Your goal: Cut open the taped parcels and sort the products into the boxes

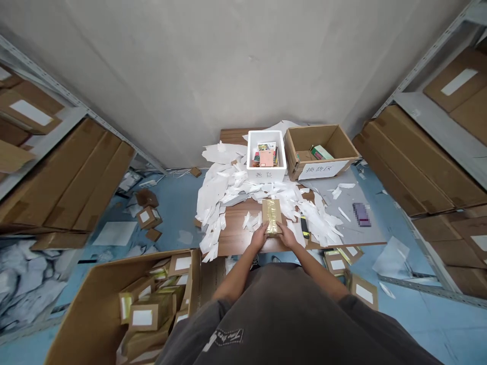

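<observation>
A small brown parcel (271, 213) wrapped in shiny tape lies on the wooden table (236, 238) in front of me. My left hand (259, 236) grips its near left edge, fingers closed on it. From the other side, my right hand (286, 235) holds the near right edge, fingers closed too. Torn white paper scraps (220, 192) cover the table around the parcel. A yellow and black utility knife (304, 226) rests just right of my right hand.
A white foam box (266, 175) with colourful items and an open cardboard box (321, 170) with a paper label stand at the table's back. A large carton (91, 314) of small labelled parcels sits low left. Shelves with cartons flank both sides. Parcels litter the blue floor.
</observation>
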Available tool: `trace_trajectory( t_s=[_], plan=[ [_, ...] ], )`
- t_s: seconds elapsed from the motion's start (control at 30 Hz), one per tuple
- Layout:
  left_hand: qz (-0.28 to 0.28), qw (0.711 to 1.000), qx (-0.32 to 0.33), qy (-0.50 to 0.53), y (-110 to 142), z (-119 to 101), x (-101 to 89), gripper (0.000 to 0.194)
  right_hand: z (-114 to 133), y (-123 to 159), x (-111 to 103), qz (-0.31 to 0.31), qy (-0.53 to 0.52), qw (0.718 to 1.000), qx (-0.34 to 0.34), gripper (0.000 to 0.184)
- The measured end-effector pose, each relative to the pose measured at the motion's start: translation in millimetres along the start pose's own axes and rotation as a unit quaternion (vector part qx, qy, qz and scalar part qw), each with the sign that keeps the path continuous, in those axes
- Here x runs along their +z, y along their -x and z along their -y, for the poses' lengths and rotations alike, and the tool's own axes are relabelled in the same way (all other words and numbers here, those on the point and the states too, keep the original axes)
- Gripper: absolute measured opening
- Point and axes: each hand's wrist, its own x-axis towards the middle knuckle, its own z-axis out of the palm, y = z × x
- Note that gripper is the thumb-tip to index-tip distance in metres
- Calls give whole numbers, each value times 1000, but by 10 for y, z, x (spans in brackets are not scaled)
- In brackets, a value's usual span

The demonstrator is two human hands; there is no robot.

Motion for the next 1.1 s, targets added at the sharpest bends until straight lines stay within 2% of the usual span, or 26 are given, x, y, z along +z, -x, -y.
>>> trace_trajectory(
  t_s=[0.07,0.13,0.23,0.33,0.43,0.5,0.6,0.73,0.83,0.9,0.97,1.03,1.1],
  plan=[
    [-11,1000,7,-6,-50,-66,-131,63,94,-55,-194,-14,1,1000,-20,67],
    [-53,999,10,-7,-119,-163,-252,51,220,-142,-416,-37,12,999,-27,57],
    [-102,995,3,-6,-281,-314,-368,58,439,-344,-640,-70,48,996,28,58],
    [-64,998,-7,7,-462,-396,-390,73,607,-566,-657,-75,78,986,126,63],
    [-17,999,-19,30,-548,-384,-373,76,649,-652,-593,-80,75,979,172,65],
    [-37,999,-1,32,-513,-330,-355,76,595,-573,-571,-98,62,978,176,67],
    [-62,996,47,33,-337,-189,-302,74,435,-253,-537,-120,9,983,142,71],
    [9,995,94,42,-89,-12,-174,91,277,231,-384,-36,-52,998,24,89],
    [-2,995,91,45,-68,-30,-136,81,306,325,-337,-52,-39,998,8,76],
    [-45,995,76,51,-142,-116,-180,68,372,213,-420,-84,-23,996,10,61],
    [-93,992,56,68,-265,-223,-255,61,445,-8,-565,-108,-6,994,14,54],
    [-127,988,32,86,-411,-321,-313,65,510,-288,-692,-123,12,992,39,56],
    [-122,988,12,98,-550,-381,-319,78,557,-560,-734,-107,26,991,80,59]
  ],
)
